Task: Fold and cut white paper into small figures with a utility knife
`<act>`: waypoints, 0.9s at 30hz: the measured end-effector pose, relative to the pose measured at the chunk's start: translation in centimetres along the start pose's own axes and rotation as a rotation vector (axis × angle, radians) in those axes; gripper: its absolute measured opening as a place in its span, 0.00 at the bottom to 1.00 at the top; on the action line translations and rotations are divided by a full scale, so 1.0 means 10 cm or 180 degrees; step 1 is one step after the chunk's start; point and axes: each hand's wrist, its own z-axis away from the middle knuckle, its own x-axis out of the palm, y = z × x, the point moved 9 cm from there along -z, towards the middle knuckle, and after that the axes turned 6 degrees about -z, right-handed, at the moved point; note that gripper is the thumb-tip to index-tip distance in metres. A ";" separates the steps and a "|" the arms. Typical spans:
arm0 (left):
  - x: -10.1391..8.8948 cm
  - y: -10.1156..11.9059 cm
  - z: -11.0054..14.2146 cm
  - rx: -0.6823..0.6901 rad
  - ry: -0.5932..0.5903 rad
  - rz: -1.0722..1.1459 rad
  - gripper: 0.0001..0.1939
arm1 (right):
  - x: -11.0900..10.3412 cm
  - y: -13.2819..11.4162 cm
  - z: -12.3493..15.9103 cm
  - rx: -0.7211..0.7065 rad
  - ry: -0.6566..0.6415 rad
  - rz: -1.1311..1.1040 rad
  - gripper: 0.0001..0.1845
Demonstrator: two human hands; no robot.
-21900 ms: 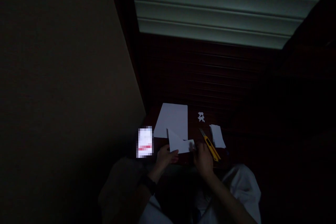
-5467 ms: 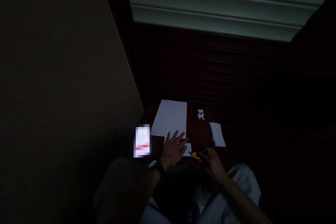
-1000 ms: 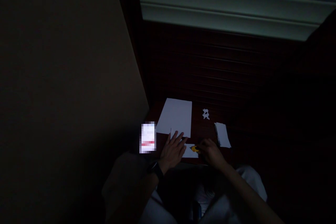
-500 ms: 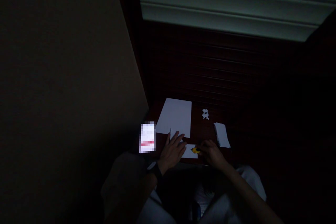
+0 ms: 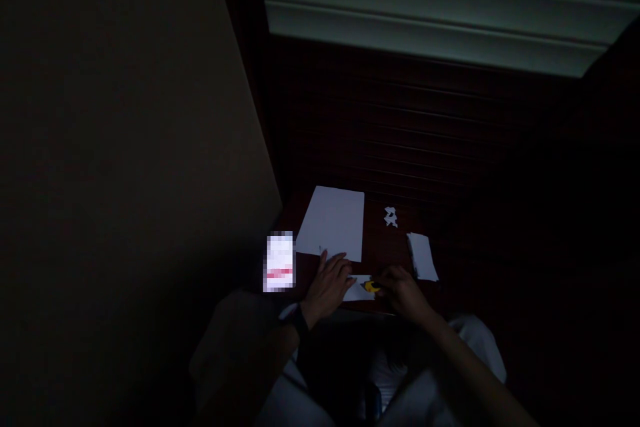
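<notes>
In dim light my left hand [image 5: 330, 280] lies flat with fingers stretched out on a small folded white paper [image 5: 361, 289] at the near edge of a dark wooden table [image 5: 383, 247]. My right hand [image 5: 403, 290] is closed around a yellow utility knife [image 5: 371, 286], whose tip rests on that paper beside my left fingers. A black watch [image 5: 299, 320] is on my left wrist.
A larger white sheet [image 5: 334, 221] lies behind my left hand. A small cut-out paper scrap [image 5: 391, 216] and a stack of white slips [image 5: 423, 256] sit to the right. A bright phone screen [image 5: 279, 261] glows at the left. A wall rises on the left.
Over the last second my left fingers drew slightly closer together on the paper; the knife hand barely moved. Much earlier both hands held the folded paper and the knife lay on the table.
</notes>
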 end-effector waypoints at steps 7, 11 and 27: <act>-0.01 0.04 0.00 -0.0212 0.0045 -0.0113 0.10 | -0.01 -0.02 0.09 0.0009 -0.0023 -0.0094 0.18; 0.01 0.04 0.00 -0.0427 0.0124 -0.0187 0.11 | 0.01 0.05 0.17 0.0152 0.0041 -0.0252 0.18; 0.01 -0.14 0.11 -0.0846 0.0276 -0.0366 0.23 | 0.06 0.07 0.25 0.0279 0.0283 -0.0445 0.14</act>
